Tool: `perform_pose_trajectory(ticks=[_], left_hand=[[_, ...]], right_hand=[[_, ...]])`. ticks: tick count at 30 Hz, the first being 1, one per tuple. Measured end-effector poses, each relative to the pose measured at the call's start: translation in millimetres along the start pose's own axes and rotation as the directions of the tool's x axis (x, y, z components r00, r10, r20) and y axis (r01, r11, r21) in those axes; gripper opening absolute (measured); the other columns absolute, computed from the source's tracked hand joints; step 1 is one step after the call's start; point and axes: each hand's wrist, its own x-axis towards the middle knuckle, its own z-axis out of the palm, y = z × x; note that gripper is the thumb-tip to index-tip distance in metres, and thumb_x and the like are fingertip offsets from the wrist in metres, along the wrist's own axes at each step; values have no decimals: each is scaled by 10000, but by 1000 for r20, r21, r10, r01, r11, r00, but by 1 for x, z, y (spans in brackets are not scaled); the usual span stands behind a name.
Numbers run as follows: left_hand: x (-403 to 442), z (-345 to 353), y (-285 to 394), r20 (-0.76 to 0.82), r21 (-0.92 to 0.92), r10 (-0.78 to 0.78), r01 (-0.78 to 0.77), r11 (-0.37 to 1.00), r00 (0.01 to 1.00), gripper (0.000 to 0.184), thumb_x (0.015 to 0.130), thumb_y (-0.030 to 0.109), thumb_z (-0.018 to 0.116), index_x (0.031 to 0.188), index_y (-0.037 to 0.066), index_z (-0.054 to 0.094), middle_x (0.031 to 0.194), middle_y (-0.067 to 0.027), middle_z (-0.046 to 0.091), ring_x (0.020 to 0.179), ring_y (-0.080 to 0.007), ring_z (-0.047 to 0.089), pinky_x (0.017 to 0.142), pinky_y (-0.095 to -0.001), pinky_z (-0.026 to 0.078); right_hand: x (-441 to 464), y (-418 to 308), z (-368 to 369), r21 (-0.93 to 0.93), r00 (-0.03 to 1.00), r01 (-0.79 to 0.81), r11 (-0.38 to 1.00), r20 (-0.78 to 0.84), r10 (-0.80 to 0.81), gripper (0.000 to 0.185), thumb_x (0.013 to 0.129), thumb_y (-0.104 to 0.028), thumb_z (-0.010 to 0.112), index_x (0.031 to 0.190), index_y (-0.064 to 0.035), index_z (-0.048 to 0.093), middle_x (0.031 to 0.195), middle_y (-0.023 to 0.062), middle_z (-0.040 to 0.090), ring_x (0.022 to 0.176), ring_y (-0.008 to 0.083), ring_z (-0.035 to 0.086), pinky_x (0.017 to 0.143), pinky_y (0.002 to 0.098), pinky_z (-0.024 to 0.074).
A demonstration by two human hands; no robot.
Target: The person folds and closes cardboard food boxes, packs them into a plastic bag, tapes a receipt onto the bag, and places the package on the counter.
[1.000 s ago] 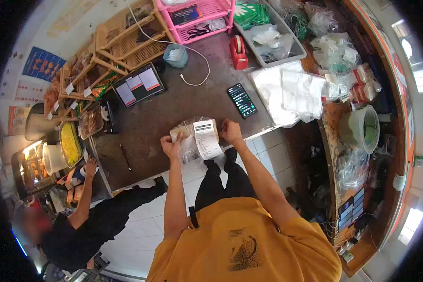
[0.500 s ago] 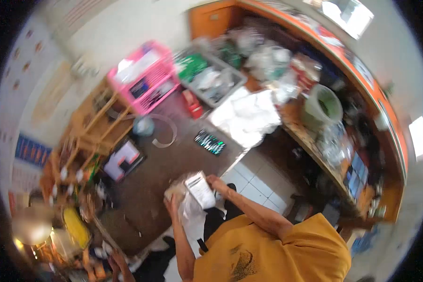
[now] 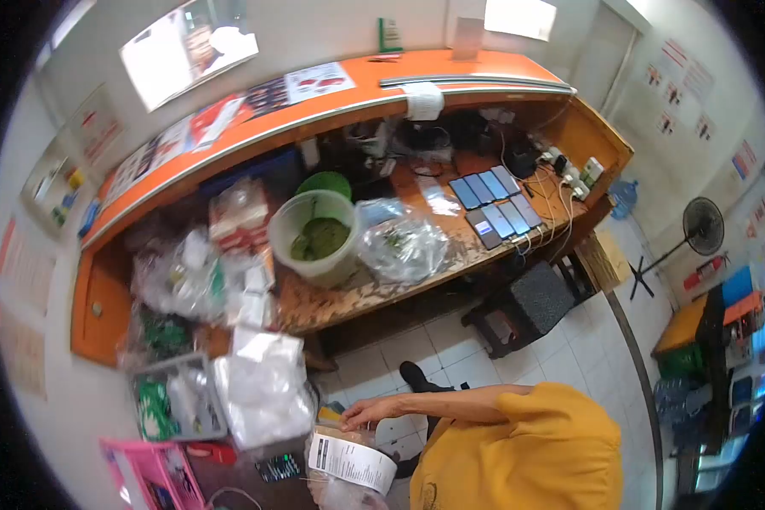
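My right hand [image 3: 367,414] is closed on the upper edge of a clear plastic bag [image 3: 348,491] that holds something brown. A white printed paper slip [image 3: 352,462] lies over the front of this package and curls at its right end. What exactly is inside the bag cannot be made out. My left hand does not show in the picture. Just left of the package, a dark phone-like device with a lit screen [image 3: 278,467] rests on the brown table.
White plastic sheets [image 3: 268,395] and a grey crate [image 3: 177,398] sit left, above a pink basket [image 3: 140,463]. Ahead, a wooden counter [image 3: 374,299] carries a whitish bucket [image 3: 316,238], plastic bags [image 3: 406,249] and several phones [image 3: 497,204]. A black stool [image 3: 527,304] stands below.
The view has swung right, from the brown table toward the counter. My left hand has gone out of the picture. The package with the slip stays in my right hand.
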Motion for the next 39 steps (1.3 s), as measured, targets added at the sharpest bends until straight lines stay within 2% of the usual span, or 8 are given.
perform_pose_trajectory(ticks=[6, 9, 15, 23, 29, 32, 34, 39], left_hand=[[52, 115, 0, 89, -13, -46, 48, 999, 995, 740, 921, 359, 601, 1519, 47, 299, 1477, -183, 413, 1297, -315, 473, 1056, -457, 425], [62, 154, 5, 153, -67, -24, 35, 997, 988, 750, 924, 378, 584, 1533, 61, 283, 1501, -182, 393, 1325, -323, 453, 1078, -469, 411], [115, 251, 33, 364, -175, 75, -11, 985, 928, 770, 932, 416, 551, 1561, 88, 251, 1548, -180, 354, 1380, -339, 414, 1123, -492, 383], [201, 359, 113, 569, -146, 342, -318, 937, 748, 927, 865, 473, 636, 1573, 93, 174, 1553, -163, 334, 1372, -342, 432, 1126, -475, 389], [283, 442, 234, 579, -267, 339, -221, 938, 742, 956, 844, 504, 711, 1539, 93, 198, 1483, -168, 409, 1328, -357, 473, 1112, -496, 410], [350, 476, 309, 652, 71, 561, -778, 624, 510, 714, 938, 380, 631, 1498, 74, 310, 1433, -143, 477, 1305, -297, 509, 1096, -443, 436], [382, 511, 350, 624, -198, 508, -509, 838, 594, 586, 979, 302, 570, 1479, 67, 373, 1412, -119, 508, 1308, -245, 508, 1087, -406, 443], [508, 577, 442, 648, -101, 566, -679, 727, 510, 561, 1012, 272, 523, 1511, 89, 344, 1445, -100, 494, 1303, -243, 519, 1068, -392, 461]], right_hand=[[-71, -92, -97, -31, 968, 203, 979, -147, -206, 519, 906, -360, 719, 1284, -47, 551, 1189, 42, 611, 1169, 127, 517, 952, 301, 466], [-86, -96, -125, 426, 915, 292, 856, -386, -119, 562, 911, -294, 706, 1344, 1, 504, 1269, 109, 617, 1206, 170, 559, 995, 346, 491], [-122, -150, -158, 710, 872, 487, 508, -430, -235, 493, 854, -237, 642, 1239, 67, 591, 1136, 204, 691, 1036, 304, 691, 945, 424, 565], [-86, -304, -208, 442, 703, 688, 576, -602, -378, 549, 881, -294, 651, 1299, 48, 550, 1179, 180, 674, 1036, 279, 687, 947, 399, 559], [-13, -453, -248, 244, 713, 650, 719, -522, -468, 596, 886, -332, 674, 1315, 58, 533, 1241, 176, 643, 1124, 273, 637, 1015, 421, 491], [32, -558, -241, 229, 708, 690, 686, -407, -576, 529, 930, -298, 617, 1329, 36, 527, 1259, 154, 642, 1151, 274, 625, 1038, 428, 472], [63, -611, -253, 234, 719, 688, 687, -344, -603, 496, 933, -293, 607, 1318, 12, 545, 1257, 134, 651, 1140, 266, 633, 1034, 430, 477], [161, -719, -319, 181, 688, 716, 674, -341, -640, 474, 954, -284, 526, 1340, -8, 538, 1275, 139, 641, 1153, 263, 625, 1040, 435, 462]])
